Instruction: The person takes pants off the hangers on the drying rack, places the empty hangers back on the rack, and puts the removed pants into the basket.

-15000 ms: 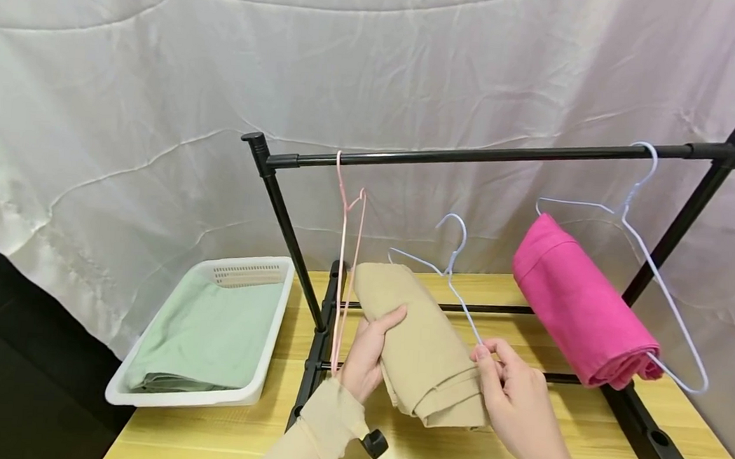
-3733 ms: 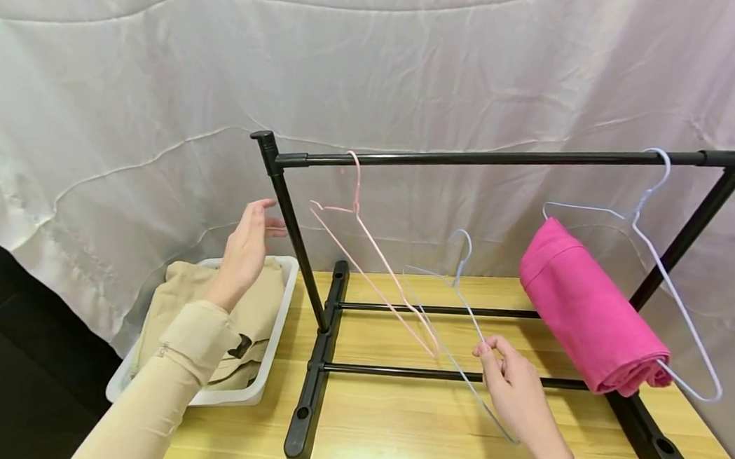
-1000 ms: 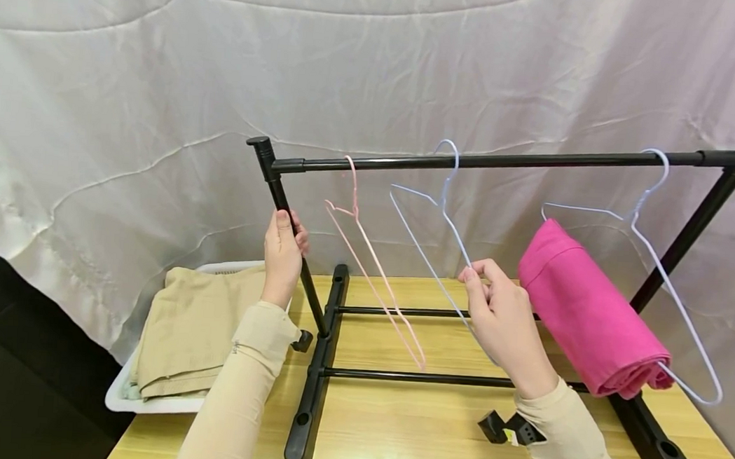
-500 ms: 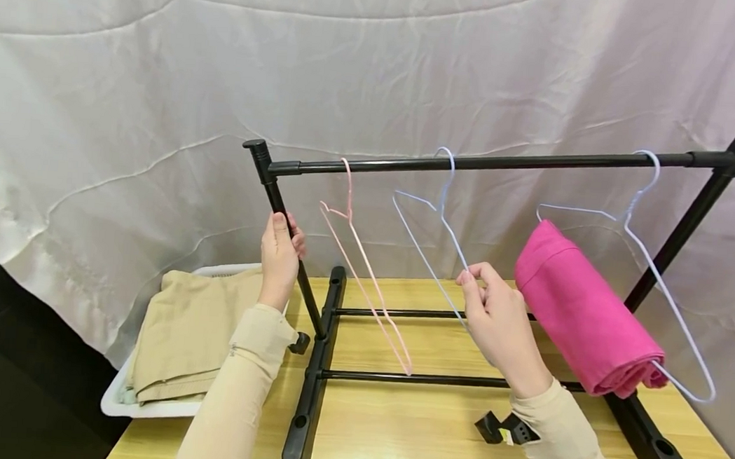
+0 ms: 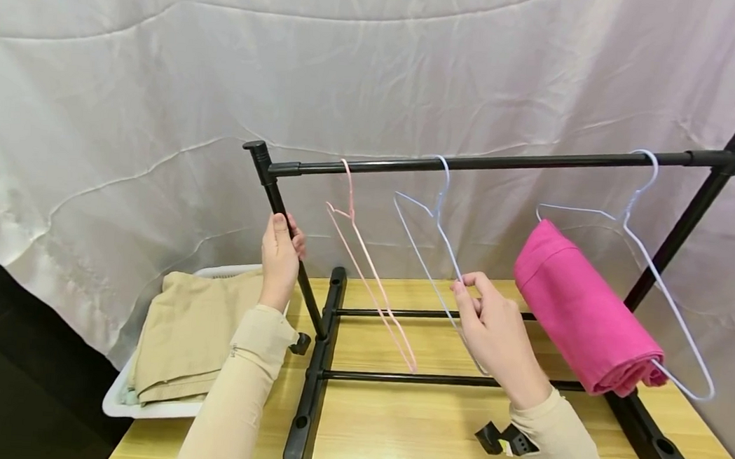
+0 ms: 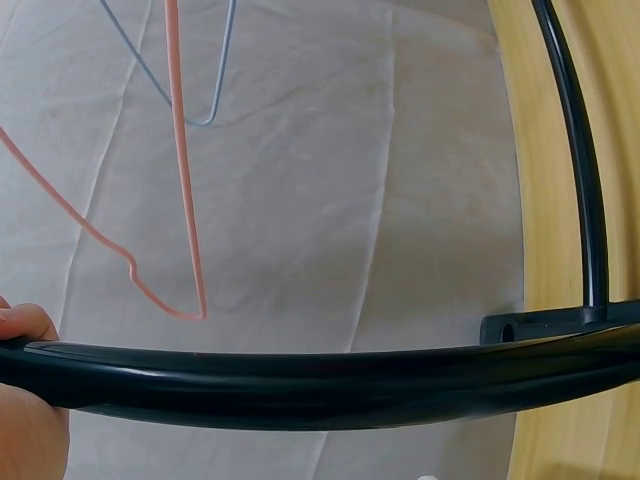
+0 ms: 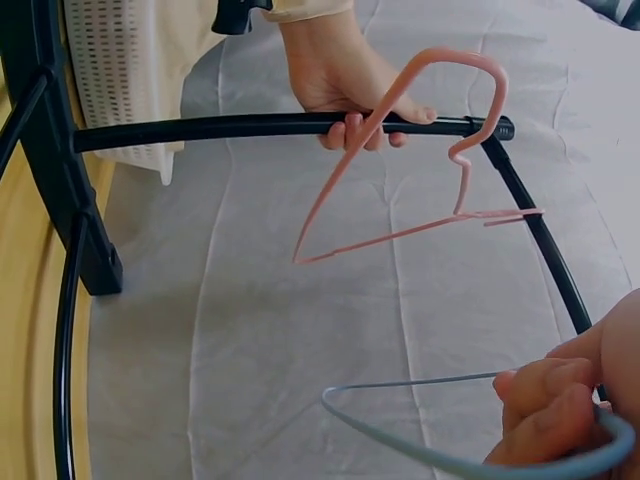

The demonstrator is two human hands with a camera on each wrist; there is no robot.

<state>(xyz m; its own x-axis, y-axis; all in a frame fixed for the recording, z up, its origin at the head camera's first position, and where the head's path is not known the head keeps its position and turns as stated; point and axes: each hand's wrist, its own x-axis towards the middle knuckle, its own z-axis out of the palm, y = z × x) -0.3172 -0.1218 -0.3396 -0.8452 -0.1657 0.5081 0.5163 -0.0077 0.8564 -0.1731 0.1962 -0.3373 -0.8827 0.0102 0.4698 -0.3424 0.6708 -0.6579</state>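
My left hand grips the left upright post of a black garment rack, thumb on the near side. With thumb and fingertips, my right hand pinches the sloping arm of a light blue wire hanger. That hanger's hook sits over the rack's top bar, and it carries no cloth. To its left a bare pink hanger hangs from the same bar; in the right wrist view the pink hanger crosses in front of my left hand.
A rolled magenta cloth hangs on another blue hanger at the right. Left of the rack, a white plastic basket holds folded beige cloth. Black lower rails run above the wooden table.
The beige cloth went from my hands into the basket. My left hand moved from there to the post. My right hand raised the blue hanger and lowered its hook onto the bar.
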